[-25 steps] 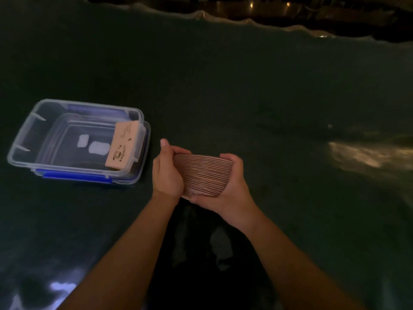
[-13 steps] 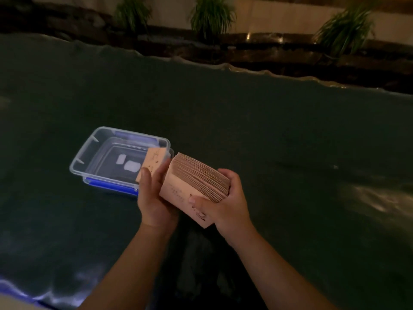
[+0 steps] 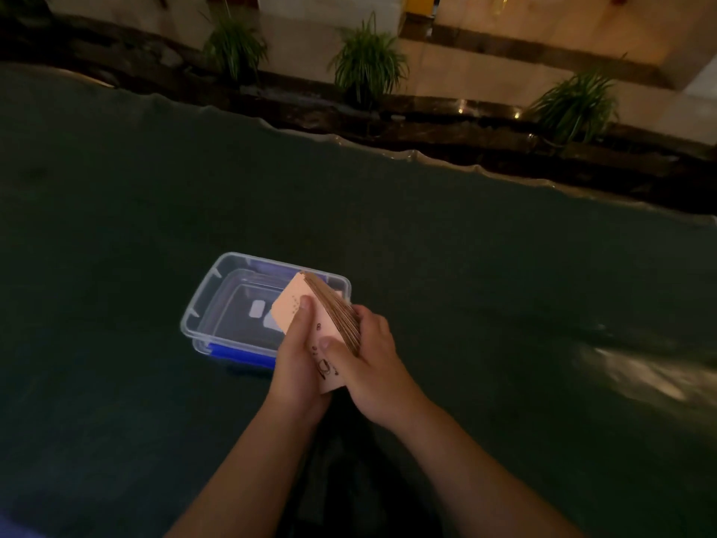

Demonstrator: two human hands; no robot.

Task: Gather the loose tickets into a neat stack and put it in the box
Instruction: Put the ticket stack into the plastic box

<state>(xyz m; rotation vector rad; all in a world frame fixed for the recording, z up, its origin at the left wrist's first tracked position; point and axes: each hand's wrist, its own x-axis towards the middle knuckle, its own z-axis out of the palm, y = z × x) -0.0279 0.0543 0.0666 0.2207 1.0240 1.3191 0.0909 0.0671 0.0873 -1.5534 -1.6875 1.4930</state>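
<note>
A thick stack of pink-brown tickets (image 3: 310, 316) stands tilted on its edge, held between both hands just above the near right corner of the box. My left hand (image 3: 297, 366) grips the stack's left face, thumb on the printed front. My right hand (image 3: 372, 366) clasps the right side and the ticket edges. The clear plastic box (image 3: 201, 300) with blue clips lies on the dark green cloth, to the left of my hands. The stack hides the box's right side.
Dark green cloth (image 3: 504, 304) covers the table all around. Its wavy far edge (image 3: 411, 153) runs across the top. Beyond it are potted grassy plants (image 3: 366, 64) and a lit tiled floor. A pale glare patch (image 3: 636, 366) lies at right.
The stack has turned from flat edge-up to tilted on end and moved left over the box's corner. The single ticket that leaned in the box is hidden behind it. The camera view has lifted.
</note>
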